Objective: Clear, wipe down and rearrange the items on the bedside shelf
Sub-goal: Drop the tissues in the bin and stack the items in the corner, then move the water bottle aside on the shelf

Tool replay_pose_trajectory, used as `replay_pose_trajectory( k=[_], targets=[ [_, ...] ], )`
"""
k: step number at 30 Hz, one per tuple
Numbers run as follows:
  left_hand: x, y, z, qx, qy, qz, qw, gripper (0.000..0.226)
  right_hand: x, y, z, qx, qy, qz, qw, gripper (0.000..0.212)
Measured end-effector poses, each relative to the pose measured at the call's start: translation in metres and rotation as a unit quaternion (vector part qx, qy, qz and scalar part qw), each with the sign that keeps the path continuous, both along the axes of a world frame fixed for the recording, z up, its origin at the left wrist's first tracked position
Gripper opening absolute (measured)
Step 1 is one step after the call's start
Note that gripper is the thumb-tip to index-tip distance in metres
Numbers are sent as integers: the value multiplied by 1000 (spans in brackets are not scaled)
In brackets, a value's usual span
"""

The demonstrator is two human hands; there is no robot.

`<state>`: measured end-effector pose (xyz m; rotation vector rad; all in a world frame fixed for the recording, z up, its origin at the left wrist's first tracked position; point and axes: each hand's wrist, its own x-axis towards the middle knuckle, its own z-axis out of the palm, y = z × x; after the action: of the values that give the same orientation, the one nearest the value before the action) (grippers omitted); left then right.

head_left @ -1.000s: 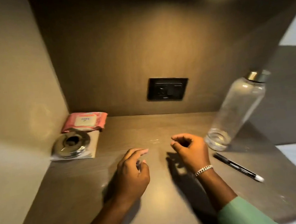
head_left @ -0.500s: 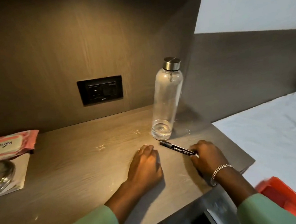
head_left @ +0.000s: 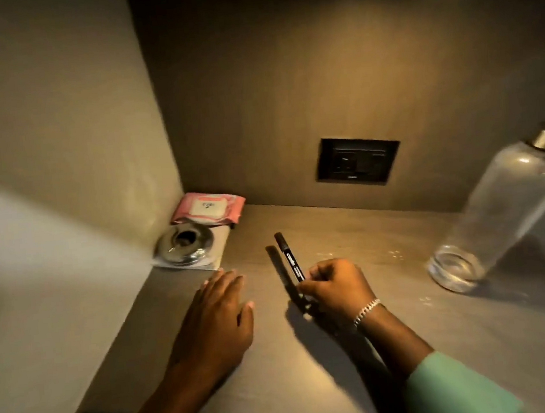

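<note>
My right hand (head_left: 334, 287) grips the lower end of a black marker (head_left: 288, 256), which points up and away over the middle of the brown shelf (head_left: 363, 364). Flat on the shelf to its left lies my left hand (head_left: 215, 318), fingers spread and holding nothing. In the back left corner a pink wipes pack (head_left: 208, 208) leans by the wall, with a shiny metal dish (head_left: 185, 246) in front of it on a white paper (head_left: 217, 256). A clear, empty bottle (head_left: 498, 214) with a metal cap stands at the right.
A black wall socket (head_left: 358, 159) is set in the back panel above the shelf. The side wall (head_left: 57, 127) closes the shelf on the left. A lamp glows at the top right edge.
My right hand has picked the marker up from beside the bottle and carried it left to the shelf's middle. The view swung back left, and my left hand has shifted left.
</note>
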<state>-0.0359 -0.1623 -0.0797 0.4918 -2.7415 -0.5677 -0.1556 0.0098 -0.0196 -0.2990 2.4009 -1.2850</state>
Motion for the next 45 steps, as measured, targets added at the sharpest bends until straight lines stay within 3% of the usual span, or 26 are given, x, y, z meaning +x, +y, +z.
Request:
replay_pose_trajectory(
  k=[5,9,13,16,19,22,24,27,29,30,33,36,39,41,45],
  targets=[
    [47,-52,-7,-43,-11,87,995,54,-7,-102,-13,6,27,-4,1000,17],
    [52,-69,-11,-58,-32,72,995,60,-5,-140,-25,2,49,-6,999,19],
    [44,-70,-8,-67,-25,67,995,56,-7,-145,-25,-11,57,-2,998,17],
    [30,-57,3,-43,18,41,998,51,-5,-106,-17,-38,62,-9,997,27],
    [-5,-22,23,39,89,-40,994,49,-5,-35,-5,-118,66,-77,988,19],
    [-53,29,41,208,130,-139,960,46,-8,42,9,-148,106,-181,967,9],
    [-84,71,53,299,109,-206,925,40,-9,94,15,-147,147,-273,939,9],
    [-129,133,72,381,46,-294,875,37,-13,161,16,-118,232,-419,870,18],
    [-155,171,86,428,17,-319,846,42,-24,194,13,-127,247,-455,846,27],
    [-166,188,92,458,5,-317,830,43,-34,205,11,-132,238,-450,850,33],
    [-185,218,92,513,-3,-293,807,30,-62,218,4,-122,167,-346,915,61],
    [-189,226,81,565,0,-247,787,29,-80,216,-4,-113,149,-251,950,59],
    [-185,218,84,569,19,-207,795,34,-86,202,-1,-88,178,-220,955,61],
    [-183,205,95,575,52,-177,797,32,-89,185,6,-112,185,-208,954,70],
    [-176,147,113,569,122,-135,802,27,-103,122,23,-164,190,-148,957,65]
  ],
)
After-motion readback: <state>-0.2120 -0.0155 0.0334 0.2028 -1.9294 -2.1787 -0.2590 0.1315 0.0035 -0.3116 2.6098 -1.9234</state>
